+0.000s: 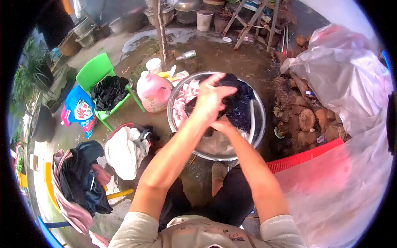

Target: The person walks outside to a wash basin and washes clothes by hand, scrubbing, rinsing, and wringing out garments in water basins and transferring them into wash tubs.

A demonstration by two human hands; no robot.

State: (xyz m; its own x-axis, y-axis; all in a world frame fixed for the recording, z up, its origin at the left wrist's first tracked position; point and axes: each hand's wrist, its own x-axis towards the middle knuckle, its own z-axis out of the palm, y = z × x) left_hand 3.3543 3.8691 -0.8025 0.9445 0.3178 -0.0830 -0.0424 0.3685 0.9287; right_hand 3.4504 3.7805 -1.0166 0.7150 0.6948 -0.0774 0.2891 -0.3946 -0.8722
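Observation:
A large metal basin [263, 124] stands on the ground in front of me, holding wet laundry and cloudy water. Dark cloth [244, 108] fills its right and far side, and a pink-and-white patterned cloth [186, 97] lies at its left. Over the dark cloth, my left hand [211, 99] has its fingers spread, with nothing visible in it. My right hand [223, 125] is lower, close under the left wrist. Its fingers are hidden, so whether they grip any cloth does not show.
Left of the basin are a pink detergent jug [153, 91], a green chair [94, 72] with black cloth, a blue detergent bag [81, 109] and white clothes [127, 153]. Dark clothes [80, 177] hang farther left. Firewood [307, 120] and plastic sheeting [339, 74] lie right.

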